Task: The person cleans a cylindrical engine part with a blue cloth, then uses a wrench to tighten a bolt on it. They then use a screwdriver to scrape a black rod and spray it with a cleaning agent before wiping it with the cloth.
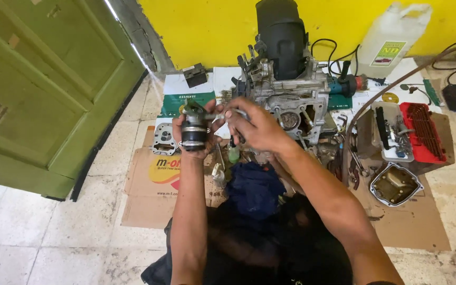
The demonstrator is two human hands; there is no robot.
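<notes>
My left hand [188,138] grips a short black rubber intake pipe [195,132] ringed by metal clamps, held up over the floor. My right hand [255,125] is closed around a slim metal tool [222,115] whose tip meets the top of that pipe. Just behind both hands stands a grey engine block [291,89] with a black cover on top. A dark blue rag [253,188] lies on my lap below the hands.
Flattened cardboard [151,195] covers the tiled floor. A metal cover [395,184], a white tray of tools [391,131] and a red tray [423,132] lie at right. A white jug [391,39] stands by the yellow wall. A green door [43,89] is at left.
</notes>
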